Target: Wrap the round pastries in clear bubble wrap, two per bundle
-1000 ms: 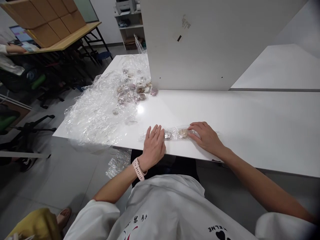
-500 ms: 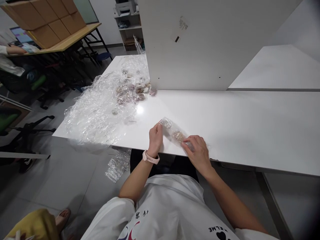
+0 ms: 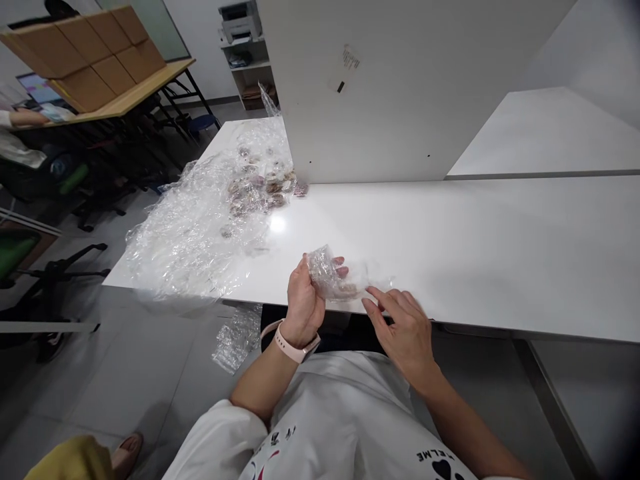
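A crinkled clear plastic bag (image 3: 325, 270) lies across the palm of my left hand (image 3: 304, 303), which is turned up near the table's front edge. The fingers of that hand show through and behind the film, curled around it. What is inside the bag cannot be made out now. At the bag's loose right end, my right hand (image 3: 404, 327) has its thumb and index finger close together on the thin film. A pink band circles my left wrist.
A large heap of clear plastic packaging (image 3: 180, 227) covers the left of the white table (image 3: 480, 267), with several brownish and pinkish packets (image 3: 273, 190) beside it. A white upright panel (image 3: 380, 100) stands behind. More plastic (image 3: 237, 340) hangs below the table edge. Another person's foot (image 3: 127, 453) is lower left.
My left hand has turned palm up, and the bag, stretched between both hands before, now lies bunched over it. The round items seen inside it earlier no longer show clearly.
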Tool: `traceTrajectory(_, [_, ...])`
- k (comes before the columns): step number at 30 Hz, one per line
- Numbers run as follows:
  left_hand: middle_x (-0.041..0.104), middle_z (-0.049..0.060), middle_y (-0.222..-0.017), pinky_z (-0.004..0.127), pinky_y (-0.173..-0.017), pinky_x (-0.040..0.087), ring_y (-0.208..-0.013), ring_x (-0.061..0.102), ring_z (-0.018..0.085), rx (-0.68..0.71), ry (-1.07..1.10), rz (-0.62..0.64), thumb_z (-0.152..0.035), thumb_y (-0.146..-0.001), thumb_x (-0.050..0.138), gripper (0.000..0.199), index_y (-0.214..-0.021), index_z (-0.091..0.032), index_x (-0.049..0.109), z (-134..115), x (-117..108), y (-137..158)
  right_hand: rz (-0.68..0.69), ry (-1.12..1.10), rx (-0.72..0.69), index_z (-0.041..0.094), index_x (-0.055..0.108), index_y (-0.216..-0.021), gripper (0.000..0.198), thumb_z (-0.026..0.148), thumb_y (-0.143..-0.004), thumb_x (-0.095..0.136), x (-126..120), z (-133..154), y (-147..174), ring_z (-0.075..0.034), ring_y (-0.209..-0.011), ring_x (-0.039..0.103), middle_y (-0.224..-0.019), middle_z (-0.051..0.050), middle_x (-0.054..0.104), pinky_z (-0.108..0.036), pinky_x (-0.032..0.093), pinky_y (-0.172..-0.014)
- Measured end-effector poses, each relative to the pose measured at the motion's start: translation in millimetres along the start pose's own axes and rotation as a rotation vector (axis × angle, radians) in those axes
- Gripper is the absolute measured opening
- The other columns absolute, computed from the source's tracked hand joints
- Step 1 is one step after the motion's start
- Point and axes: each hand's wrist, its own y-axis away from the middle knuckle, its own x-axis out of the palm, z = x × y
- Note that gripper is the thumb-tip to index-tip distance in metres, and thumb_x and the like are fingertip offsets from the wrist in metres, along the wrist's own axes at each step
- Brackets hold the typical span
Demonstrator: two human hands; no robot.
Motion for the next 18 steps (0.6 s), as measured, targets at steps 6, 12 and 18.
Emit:
traceTrajectory(6, [0.053,-0.004,-0.059,0.022,-0.054,0.042,-0.052,0.047,0.008,-0.005,-0.225,0.206,-0.057,-0.082,0.070,0.045,-0.069,-0.017,0.055,20.9,-1.0,9.5,0.451,-0.950,0.314,0.032,0.036,-0.152,0.093,0.078,-0.075,0.063,-5.8,-2.3,-0.7,-0.028,-0.131,0.053,-0.146,-0.012,0.050,-0.042,0.049,-0.101])
traceTrajectory(12, [0.053,0.001,-0.072,0.028,-0.067,0.040,-0.072,0.049,0.015,0.626,-0.733,0.158,-0.044,-0.093,0.060,0.036,-0.067,-0.020,0.052,41.5,7.3,1.8,0.278,-0.898,0.381,0.025,0.062,-0.124,0.059,0.056,-0.076,0.076,16.0,12.3,9.6,-0.028,-0.115,0.064,-0.118,-0.009,0.070,-0.046,0.052,-0.100])
traceTrajectory(18, [0.063,0.008,-0.111,0.031,-0.082,0.046,-0.097,0.059,0.018,0.689,-0.852,0.161,-0.034,-0.099,0.050,0.016,-0.106,-0.022,0.059,20.6,-1.9,-17.9,-0.530,-0.485,0.238,0.019,0.059,-0.112,0.040,0.044,-0.084,0.070,-48.4,-81.6,-120.0,-0.022,-0.094,0.067,-0.112,-0.011,0.068,-0.044,0.055,-0.088])
